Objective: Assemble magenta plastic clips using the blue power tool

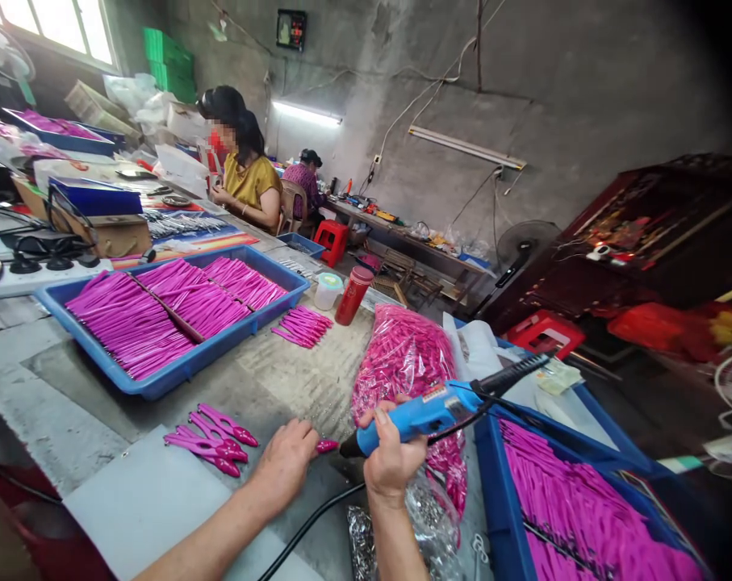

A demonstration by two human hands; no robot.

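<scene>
My right hand (395, 460) is wrapped around a blue electric screwdriver (423, 411), which lies tilted with its black nose pointing left. At that nose is the tip of a small pink piece (328, 445), held by the closed fingers of my left hand (286, 460); whether the two touch I cannot tell. Several pink plier-shaped pieces (211, 440) lie in a group left of my left hand. Behind my right hand stands a clear bag of pink pieces (405, 355). A bag of small metal parts (429, 516) sits beside my right forearm.
A blue tray (220, 347) of pink pieces is at the left, another blue tray (504, 516) at the right. A red bottle (353, 296), a lidded plastic tub (328, 290) and a small pink pile (303, 326) stand beyond. A black cord (311, 524) crosses the table. Two people sit farther back.
</scene>
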